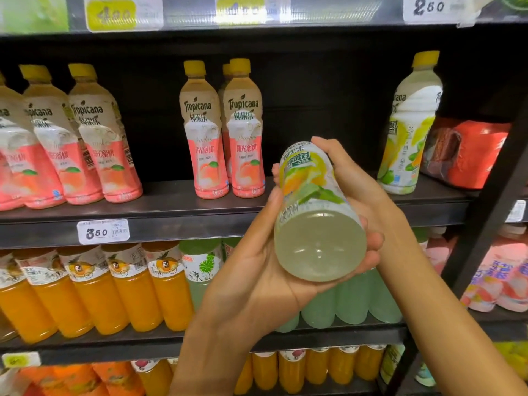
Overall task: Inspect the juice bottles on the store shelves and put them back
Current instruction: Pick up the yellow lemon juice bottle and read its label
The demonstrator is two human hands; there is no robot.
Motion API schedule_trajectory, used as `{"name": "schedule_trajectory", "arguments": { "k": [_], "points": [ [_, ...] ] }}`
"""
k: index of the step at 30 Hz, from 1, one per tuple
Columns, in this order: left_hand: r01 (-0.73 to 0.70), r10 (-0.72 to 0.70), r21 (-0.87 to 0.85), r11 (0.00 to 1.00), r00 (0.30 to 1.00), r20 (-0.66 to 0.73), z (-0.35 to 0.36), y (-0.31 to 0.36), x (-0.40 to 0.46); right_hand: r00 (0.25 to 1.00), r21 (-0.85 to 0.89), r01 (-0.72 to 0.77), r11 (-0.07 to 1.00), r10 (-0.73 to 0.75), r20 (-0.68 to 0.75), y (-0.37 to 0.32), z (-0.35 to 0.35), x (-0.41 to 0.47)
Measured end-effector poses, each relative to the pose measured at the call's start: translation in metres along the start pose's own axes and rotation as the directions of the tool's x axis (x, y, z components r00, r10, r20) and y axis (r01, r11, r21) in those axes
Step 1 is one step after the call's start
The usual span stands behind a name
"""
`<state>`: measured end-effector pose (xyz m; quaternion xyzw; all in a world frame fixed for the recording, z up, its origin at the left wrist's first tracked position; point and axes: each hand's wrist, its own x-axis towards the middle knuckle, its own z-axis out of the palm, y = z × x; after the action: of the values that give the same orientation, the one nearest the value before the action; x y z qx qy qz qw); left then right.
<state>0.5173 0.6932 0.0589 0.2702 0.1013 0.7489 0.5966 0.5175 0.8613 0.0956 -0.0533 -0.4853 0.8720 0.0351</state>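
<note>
Both hands share the grip on a clear plastic juice bottle with a yellow-and-green citrus label (315, 212): the left hand (257, 252) cups it from below and to the side, fingers curled under its base, while the right hand (347, 172) wraps the upper body from behind. It is held in the air in front of the dark metal shelf (183, 207), tipped so the round base faces the camera and the cap end points away towards the shelf, out of sight. That tilt looks chosen for checking the bottom, perhaps for a date or a leak, with two hands steadying it while it is turned.

Through the base the pale, cloudy yellow-green liquid shows, and the label carries lemon and lime pictures. A matching yellow-capped lemon bottle (410, 124) stands upright on the shelf to the right; between it and the two pink peach-labelled bottles (225, 132) lies a gap, likely this bottle's place.
</note>
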Motion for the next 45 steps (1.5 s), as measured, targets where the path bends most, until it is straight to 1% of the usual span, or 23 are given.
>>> {"name": "schedule_trajectory", "arguments": {
  "k": [2, 4, 5, 6, 8, 9, 10, 11, 13, 15, 17, 19, 22, 24, 26, 29, 33, 34, 36, 38, 40, 42, 45],
  "points": [
    [-0.022, 0.029, 0.099, 0.995, 0.998, -0.062, -0.004, -0.003, 0.003, 0.993, 0.010, 0.116, 0.993, -0.116, -0.039, -0.006, 0.002, 0.004],
    [-0.048, 0.102, 0.245, 0.968, 0.972, -0.213, -0.011, -0.001, 0.006, 0.952, 0.004, 0.297, 0.955, -0.296, -0.079, -0.015, 0.004, 0.004],
    [-0.046, 0.155, 0.362, 0.931, 0.948, -0.277, -0.016, 0.002, 0.006, 0.925, -0.002, 0.374, 0.927, -0.373, -0.077, -0.020, 0.005, 0.002],
    [-0.024, 0.205, 0.507, 0.862, 0.931, -0.303, -0.020, 0.005, 0.005, 0.898, -0.010, 0.436, 0.900, -0.436, -0.063, -0.023, 0.006, -0.001],
    [0.041, 0.275, 0.763, 0.645, 0.919, -0.282, -0.024, 0.010, 0.002, 0.862, -0.004, 0.506, 0.863, -0.506, -0.030, -0.026, 0.007, -0.007],
    [0.061, 0.300, 0.837, 0.543, 0.917, -0.262, -0.026, 0.011, 0.002, 0.850, -0.015, 0.526, 0.850, -0.527, -0.018, -0.026, 0.009, -0.009],
    [0.064, 0.320, 0.879, 0.473, 0.917, -0.239, -0.028, 0.010, 0.002, 0.838, -0.053, 0.544, 0.837, -0.545, 0.000, -0.026, 0.011, -0.012],
    [0.046, 0.341, 0.899, 0.436, 0.916, -0.212, -0.030, 0.008, 0.004, 0.825, -0.115, 0.563, 0.818, -0.565, 0.025, -0.027, 0.013, -0.014],
    [-0.036, 0.406, 0.916, 0.399, 0.903, -0.142, -0.034, 0.003, 0.007, 0.798, -0.236, 0.598, 0.766, -0.595, 0.089, -0.027, 0.015, -0.019],
    [-0.117, 0.518, 0.941, 0.318, 0.852, -0.069, -0.037, 0.000, 0.009, 0.778, -0.335, 0.621, 0.709, -0.610, 0.150, -0.025, 0.014, -0.023],
    [-0.156, 0.614, 0.963, 0.219, 0.789, -0.012, -0.040, 0.000, 0.011, 0.767, -0.428, 0.626, 0.651, -0.614, 0.187, -0.021, 0.012, -0.026],
    [-0.148, 0.673, 0.981, 0.122, 0.739, 0.028, -0.045, -0.002, 0.015, 0.749, -0.493, 0.629, 0.601, -0.637, 0.180, -0.016, 0.012, -0.025],
    [-0.073, 0.708, 0.997, -0.013, 0.704, 0.061, -0.051, -0.006, 0.019, 0.705, -0.467, 0.680, 0.565, -0.679, 0.205, -0.011, 0.012, -0.026],
    [-0.043, 0.711, 0.996, -0.082, 0.697, 0.089, -0.055, -0.005, 0.021, 0.671, -0.470, 0.719, 0.512, -0.687, 0.278, -0.010, 0.013, -0.031],
    [-0.031, 0.723, 0.990, -0.137, 0.680, 0.121, -0.058, -0.002, 0.023, 0.635, -0.486, 0.757, 0.437, -0.671, 0.384, -0.009, 0.015, -0.038],
    [-0.034, 0.743, 0.985, -0.169, 0.652, 0.150, -0.060, 0.001, 0.024, 0.574, -0.497, 0.808, 0.315, -0.613, 0.544, -0.007, 0.017, -0.049],
    [-0.057, 0.760, 0.979, -0.196, 0.623, 0.188, -0.058, 0.004, 0.026, 0.523, -0.515, 0.841, 0.168, -0.498, 0.692, -0.005, 0.022, -0.060],
    [-0.065, 0.754, 0.977, -0.205, 0.626, 0.200, -0.058, 0.004, 0.026, 0.522, -0.520, 0.841, 0.149, -0.477, 0.707, -0.004, 0.023, -0.061],
    [-0.081, 0.737, 0.975, -0.205, 0.642, 0.208, -0.059, 0.004, 0.024, 0.527, -0.522, 0.839, 0.156, -0.472, 0.707, -0.004, 0.024, -0.061],
    [-0.099, 0.702, 0.984, -0.150, 0.690, 0.176, -0.060, 0.008, 0.020, 0.537, -0.523, 0.832, 0.187, -0.507, 0.674, -0.004, 0.022, -0.059],
    [-0.121, 0.615, 0.988, -0.095, 0.773, 0.154, -0.062, 0.012, 0.014, 0.559, -0.498, 0.823, 0.273, -0.545, 0.625, -0.005, 0.020, -0.055],
    [-0.137, 0.528, 0.990, -0.039, 0.839, 0.136, -0.060, 0.014, 0.009, 0.604, -0.431, 0.797, 0.423, -0.542, 0.585, -0.006, 0.018, -0.049],
    [-0.139, 0.454, 0.988, 0.062, 0.886, 0.096, -0.060, 0.012, 0.006, 0.671, -0.268, 0.716, 0.644, -0.531, 0.517, -0.006, 0.016, -0.038]
  ]
}}
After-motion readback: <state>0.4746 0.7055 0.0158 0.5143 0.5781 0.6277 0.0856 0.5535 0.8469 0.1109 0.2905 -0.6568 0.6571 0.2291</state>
